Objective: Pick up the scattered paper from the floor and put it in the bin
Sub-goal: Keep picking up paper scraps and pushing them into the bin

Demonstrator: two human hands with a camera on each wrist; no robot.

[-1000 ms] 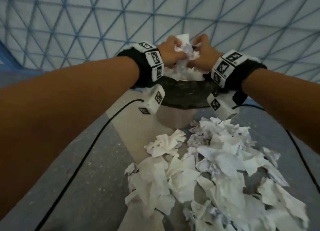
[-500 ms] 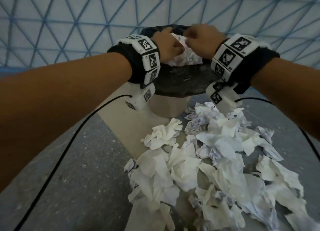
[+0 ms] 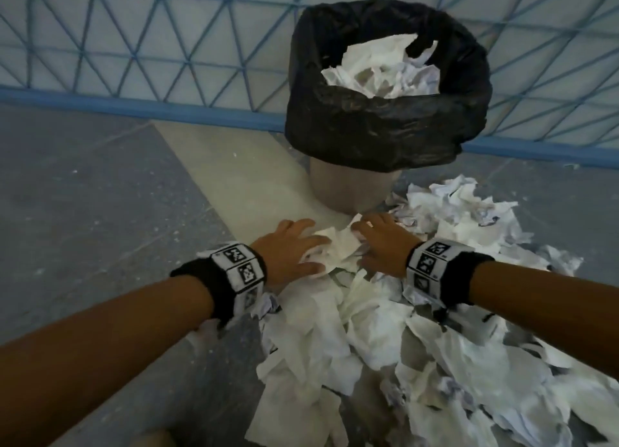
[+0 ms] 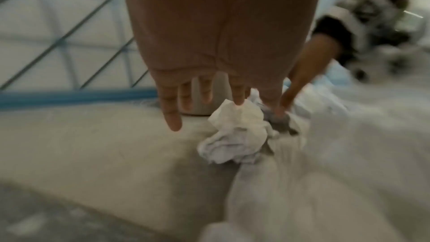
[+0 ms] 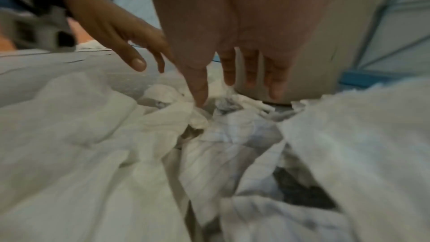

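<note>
A heap of crumpled white paper (image 3: 418, 339) covers the floor in front of the bin (image 3: 385, 135), a beige bin lined with a black bag and holding crumpled paper (image 3: 382, 71). My left hand (image 3: 288, 249) and right hand (image 3: 382, 242) are down at the near foot of the bin, fingers straight and spread, on either side of one crumpled white sheet (image 3: 335, 245). In the left wrist view, the left fingers (image 4: 172, 113) hang just above that sheet (image 4: 235, 137). Extended right fingers (image 5: 200, 89) touch the paper heap (image 5: 209, 135) in the right wrist view.
A blue triangular lattice barrier (image 3: 134, 44) with a blue base rail (image 3: 134, 108) runs behind the bin. Grey floor (image 3: 83, 195) lies to the left, crossed by a pale strip (image 3: 234, 178). Paper spreads to the right and toward me.
Both hands let go of the paper wad over the bin, which now lies inside it, and came down to the heap on the floor with fingers straightened.
</note>
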